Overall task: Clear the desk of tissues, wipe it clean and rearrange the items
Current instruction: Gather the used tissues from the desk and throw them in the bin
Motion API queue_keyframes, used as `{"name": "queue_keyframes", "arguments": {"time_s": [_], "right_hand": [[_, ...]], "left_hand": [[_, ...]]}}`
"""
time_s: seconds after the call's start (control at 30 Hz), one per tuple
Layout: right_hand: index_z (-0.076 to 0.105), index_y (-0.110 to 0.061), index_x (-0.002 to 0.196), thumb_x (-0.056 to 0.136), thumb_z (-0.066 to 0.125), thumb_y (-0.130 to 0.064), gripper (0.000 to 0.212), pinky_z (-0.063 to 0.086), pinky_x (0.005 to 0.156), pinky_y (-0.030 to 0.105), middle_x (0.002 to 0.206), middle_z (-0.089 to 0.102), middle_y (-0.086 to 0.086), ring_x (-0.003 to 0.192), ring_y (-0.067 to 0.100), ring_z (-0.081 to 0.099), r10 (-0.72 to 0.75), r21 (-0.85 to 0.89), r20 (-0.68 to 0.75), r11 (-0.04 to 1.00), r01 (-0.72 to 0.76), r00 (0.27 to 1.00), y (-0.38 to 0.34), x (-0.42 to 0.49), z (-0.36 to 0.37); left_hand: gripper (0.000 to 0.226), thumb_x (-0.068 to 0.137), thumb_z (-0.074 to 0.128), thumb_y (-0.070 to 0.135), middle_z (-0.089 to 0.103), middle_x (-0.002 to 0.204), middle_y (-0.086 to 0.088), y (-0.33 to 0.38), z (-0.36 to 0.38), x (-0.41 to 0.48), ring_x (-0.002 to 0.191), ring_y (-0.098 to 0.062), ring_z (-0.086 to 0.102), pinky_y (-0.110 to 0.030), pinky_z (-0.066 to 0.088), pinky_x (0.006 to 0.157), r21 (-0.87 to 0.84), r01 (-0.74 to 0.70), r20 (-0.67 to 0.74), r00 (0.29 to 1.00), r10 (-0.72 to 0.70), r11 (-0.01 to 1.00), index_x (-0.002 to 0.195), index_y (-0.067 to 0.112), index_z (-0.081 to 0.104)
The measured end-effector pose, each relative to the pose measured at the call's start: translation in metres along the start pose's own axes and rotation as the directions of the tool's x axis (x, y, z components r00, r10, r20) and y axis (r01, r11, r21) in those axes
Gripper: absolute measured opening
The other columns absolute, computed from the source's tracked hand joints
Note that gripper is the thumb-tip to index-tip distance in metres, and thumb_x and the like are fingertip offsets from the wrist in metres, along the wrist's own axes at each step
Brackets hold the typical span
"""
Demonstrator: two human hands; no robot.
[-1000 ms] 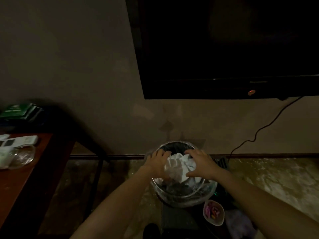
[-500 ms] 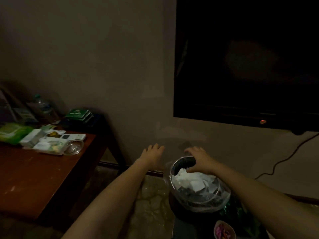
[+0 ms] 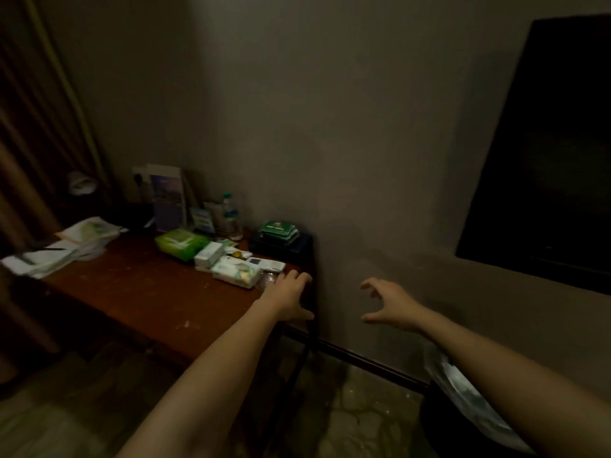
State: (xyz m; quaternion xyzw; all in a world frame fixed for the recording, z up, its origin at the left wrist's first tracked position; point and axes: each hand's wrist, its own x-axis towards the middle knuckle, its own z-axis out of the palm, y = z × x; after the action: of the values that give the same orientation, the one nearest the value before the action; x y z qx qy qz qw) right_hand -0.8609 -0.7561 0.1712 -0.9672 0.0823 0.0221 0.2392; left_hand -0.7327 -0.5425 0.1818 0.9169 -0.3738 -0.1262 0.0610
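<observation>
The brown wooden desk (image 3: 142, 292) fills the left of the view. My left hand (image 3: 287, 297) hovers empty over its right end, fingers loose, beside a glass ashtray (image 3: 268, 280) and a white tissue pack (image 3: 236, 273). My right hand (image 3: 386, 302) hangs in the air to the right of the desk in front of the wall, fingers spread and lightly curled, holding nothing. The bin with its clear plastic liner (image 3: 463, 395) shows partly under my right forearm at the lower right.
On the desk stand a green wipes pack (image 3: 180, 244), a small white box (image 3: 208, 254), a remote (image 3: 267, 264), a water bottle (image 3: 229, 214), green sachets on a dark box (image 3: 279, 231), a brochure (image 3: 167, 200) and papers (image 3: 62, 246). A dark TV (image 3: 549, 153) hangs at the right; a curtain (image 3: 36, 127) at the left.
Both hands let go of the crumpled tissues in the bin and lifted away. The view swung left, and my hands moved toward the desk's right end.
</observation>
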Motion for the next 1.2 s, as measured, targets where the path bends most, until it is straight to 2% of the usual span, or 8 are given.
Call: {"name": "queue_keyframes", "arguments": {"time_s": [0.2, 0.33, 0.47, 0.57, 0.77, 0.87, 1.0, 1.2], "right_hand": [[0.046, -0.019, 0.132, 0.076, 0.078, -0.032, 0.066, 0.043, 0.095, 0.029, 0.129, 0.052, 0.005, 0.116, 0.018, 0.05, -0.053, 0.02, 0.006, 0.998, 0.053, 0.999, -0.106, 0.046, 0.051], [0.046, -0.022, 0.13, 0.077, 0.076, -0.034, 0.062, 0.044, 0.093, 0.03, 0.126, 0.052, 0.005, 0.113, 0.017, 0.049, -0.089, 0.006, 0.045, 0.996, 0.089, 0.995, -0.158, 0.083, 0.073], [0.043, -0.019, 0.133, 0.077, 0.077, -0.032, 0.066, 0.04, 0.095, 0.027, 0.13, 0.046, 0.006, 0.118, 0.02, 0.045, -0.126, -0.012, 0.021, 0.992, 0.126, 0.992, -0.197, 0.136, 0.085], [0.042, -0.022, 0.134, 0.079, 0.075, -0.031, 0.065, 0.042, 0.1, 0.033, 0.133, 0.044, 0.005, 0.122, 0.02, 0.043, -0.143, -0.025, 0.042, 0.989, 0.144, 0.989, -0.219, 0.183, 0.096], [0.043, -0.018, 0.135, 0.081, 0.072, -0.038, 0.064, 0.041, 0.1, 0.035, 0.133, 0.044, 0.006, 0.12, 0.023, 0.045, -0.208, -0.022, 0.085, 0.977, 0.211, 0.974, -0.269, 0.282, 0.116], [0.041, -0.017, 0.138, 0.081, 0.073, -0.034, 0.068, 0.041, 0.101, 0.034, 0.134, 0.044, 0.007, 0.122, 0.023, 0.045, -0.222, -0.029, 0.107, 0.974, 0.226, 0.969, -0.299, 0.323, 0.13], [0.043, -0.017, 0.136, 0.08, 0.075, -0.033, 0.067, 0.043, 0.1, 0.035, 0.135, 0.045, 0.007, 0.123, 0.022, 0.045, -0.227, -0.016, 0.114, 0.973, 0.23, 0.967, -0.327, 0.377, 0.148], [0.044, -0.015, 0.134, 0.082, 0.074, -0.031, 0.062, 0.042, 0.099, 0.031, 0.136, 0.045, 0.007, 0.124, 0.022, 0.045, -0.115, -0.028, 0.077, 0.993, 0.117, 0.99, -0.361, 0.442, 0.178]], "left_hand": [[0.084, 0.081, 0.072, 0.046, 0.029, 0.15, -0.008, -0.118, -0.018, -0.058, 0.137, -0.032, 0.031, -0.046, 0.031, 0.107, 0.056, 0.137, -0.075, 0.988, -0.133, 0.989, 0.147, 0.021, 0.027], [0.079, 0.082, 0.072, 0.046, 0.03, 0.15, -0.007, -0.177, -0.029, -0.075, 0.136, -0.031, 0.031, -0.046, 0.03, 0.107, 0.03, 0.198, -0.076, 0.978, -0.195, 0.98, 0.145, 0.023, 0.031], [0.081, 0.081, 0.073, 0.045, 0.03, 0.15, -0.006, -0.23, -0.034, -0.067, 0.136, -0.03, 0.032, -0.045, 0.031, 0.108, 0.024, 0.248, -0.09, 0.965, -0.245, 0.969, 0.146, 0.024, 0.03], [0.085, 0.081, 0.072, 0.047, 0.027, 0.152, -0.007, -0.267, -0.039, -0.051, 0.138, -0.03, 0.03, -0.044, 0.03, 0.109, 0.037, 0.301, -0.092, 0.95, -0.297, 0.953, 0.149, 0.024, 0.026], [0.08, 0.081, 0.073, 0.045, 0.033, 0.148, -0.004, -0.346, -0.064, -0.026, 0.135, -0.028, 0.034, -0.043, 0.032, 0.108, -0.024, 0.36, -0.104, 0.927, -0.361, 0.933, 0.146, 0.027, 0.03], [0.079, 0.081, 0.072, 0.044, 0.034, 0.147, -0.004, -0.393, -0.075, -0.016, 0.135, -0.027, 0.035, -0.043, 0.033, 0.108, -0.041, 0.391, -0.108, 0.913, -0.393, 0.92, 0.146, 0.026, 0.03], [0.077, 0.082, 0.072, 0.044, 0.035, 0.146, -0.004, -0.453, -0.082, 0.006, 0.134, -0.028, 0.035, -0.043, 0.033, 0.108, -0.038, 0.378, -0.09, 0.921, -0.38, 0.925, 0.145, 0.026, 0.032], [0.076, 0.082, 0.072, 0.043, 0.035, 0.145, -0.005, -0.553, -0.09, 0.044, 0.134, -0.029, 0.036, -0.044, 0.032, 0.107, -0.009, 0.275, -0.044, 0.96, -0.275, 0.961, 0.144, 0.025, 0.032]]}}
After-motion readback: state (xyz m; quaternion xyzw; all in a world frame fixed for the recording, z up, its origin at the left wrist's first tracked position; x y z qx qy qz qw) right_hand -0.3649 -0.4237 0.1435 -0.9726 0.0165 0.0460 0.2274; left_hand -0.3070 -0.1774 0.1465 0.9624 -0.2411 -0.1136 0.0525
